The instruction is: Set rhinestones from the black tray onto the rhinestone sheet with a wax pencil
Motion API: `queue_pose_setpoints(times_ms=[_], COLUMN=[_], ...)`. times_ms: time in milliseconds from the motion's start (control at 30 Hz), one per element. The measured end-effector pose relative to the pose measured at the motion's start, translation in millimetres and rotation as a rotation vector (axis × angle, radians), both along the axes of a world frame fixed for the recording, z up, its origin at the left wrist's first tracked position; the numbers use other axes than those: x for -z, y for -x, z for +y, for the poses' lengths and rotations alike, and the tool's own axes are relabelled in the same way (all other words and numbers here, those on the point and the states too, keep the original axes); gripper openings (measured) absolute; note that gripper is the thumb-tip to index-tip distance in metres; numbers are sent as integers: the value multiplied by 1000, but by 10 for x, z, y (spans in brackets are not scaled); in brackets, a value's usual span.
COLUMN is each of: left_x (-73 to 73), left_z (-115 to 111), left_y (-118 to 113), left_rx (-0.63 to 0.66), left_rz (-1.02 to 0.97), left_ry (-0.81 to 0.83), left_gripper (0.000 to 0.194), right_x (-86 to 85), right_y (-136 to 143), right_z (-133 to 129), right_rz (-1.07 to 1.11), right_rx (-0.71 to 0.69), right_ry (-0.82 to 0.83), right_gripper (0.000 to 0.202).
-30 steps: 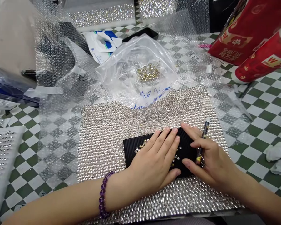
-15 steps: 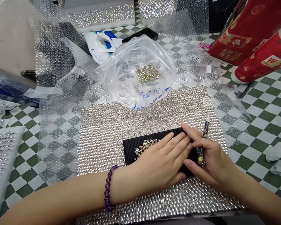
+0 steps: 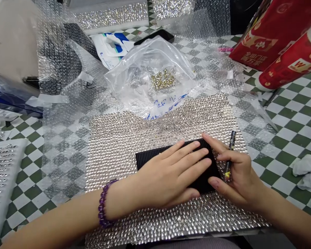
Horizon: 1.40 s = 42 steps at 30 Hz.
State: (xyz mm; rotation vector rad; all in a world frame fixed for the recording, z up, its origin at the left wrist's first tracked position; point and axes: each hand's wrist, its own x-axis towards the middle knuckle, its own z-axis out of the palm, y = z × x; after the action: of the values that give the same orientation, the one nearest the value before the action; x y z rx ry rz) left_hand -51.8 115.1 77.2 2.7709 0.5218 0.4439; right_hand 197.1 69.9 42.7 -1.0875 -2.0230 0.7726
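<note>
My left hand (image 3: 172, 171) lies flat, fingers stretched out, across a black ribbed tray (image 3: 206, 183). A purple bead bracelet (image 3: 103, 204) circles that wrist. The palm hides the loose rhinestones on the tray almost wholly. My right hand (image 3: 235, 176) is at the tray's right end, its index finger and thumb touching or nearly touching the edge. Between its fingers stands a slim dark patterned pen (image 3: 230, 152) with a pale upper tip. Beneath the tray spreads a sheet covered in rows of silvery rhinestones (image 3: 114, 138).
Beyond the sheet lies a clear plastic bag (image 3: 129, 79) holding gold rhinestones (image 3: 163, 79). Behind it are a wipes pack (image 3: 109, 52) and a black phone-like object (image 3: 158, 36). Red packages (image 3: 282, 58) stand at right, near crumpled tissue (image 3: 308, 173). Bubble wrap (image 3: 64, 145) covers the checkered table. A white studded panel (image 3: 2, 173) lies left.
My left hand has slid left along the tray, over the rhinestones that showed before, baring the tray's right part. My right hand and the pen have shifted slightly right.
</note>
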Motion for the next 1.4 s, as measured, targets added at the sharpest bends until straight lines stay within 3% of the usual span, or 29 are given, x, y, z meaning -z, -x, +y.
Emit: queue_pose_setpoints(times_ms=[100, 267, 433, 633, 767, 933, 1400], left_x=[-48, -13, 77, 33, 58, 194, 179], left_z=[-23, -156, -215, -156, -260, -430, -526], left_y=[231, 583, 631, 735, 857, 766, 572], left_rx=[-57, -204, -272, -388, -408, -312, -283], left_rz=[-61, -145, -215, -253, -130, 74, 203], left_ry=[23, 26, 28, 45, -16, -126, -247], left_gripper=[36, 49, 43, 37, 42, 77, 72], right_x=[-45, -219, -257, -191, -154, -125, -60], right_y=[3, 153, 521, 828, 864, 827, 503], right_z=[-9, -277, -571, -583, -578, -597, -648], right_rz=[-19, -226, -444, -557, -608, -644, -581], right_rx=[-14, -124, -166, -141, -157, -127, -84], right_ry=[-44, -172, -295, -313, -300, -305, -298], right_gripper=[40, 31, 27, 42, 47, 51, 36])
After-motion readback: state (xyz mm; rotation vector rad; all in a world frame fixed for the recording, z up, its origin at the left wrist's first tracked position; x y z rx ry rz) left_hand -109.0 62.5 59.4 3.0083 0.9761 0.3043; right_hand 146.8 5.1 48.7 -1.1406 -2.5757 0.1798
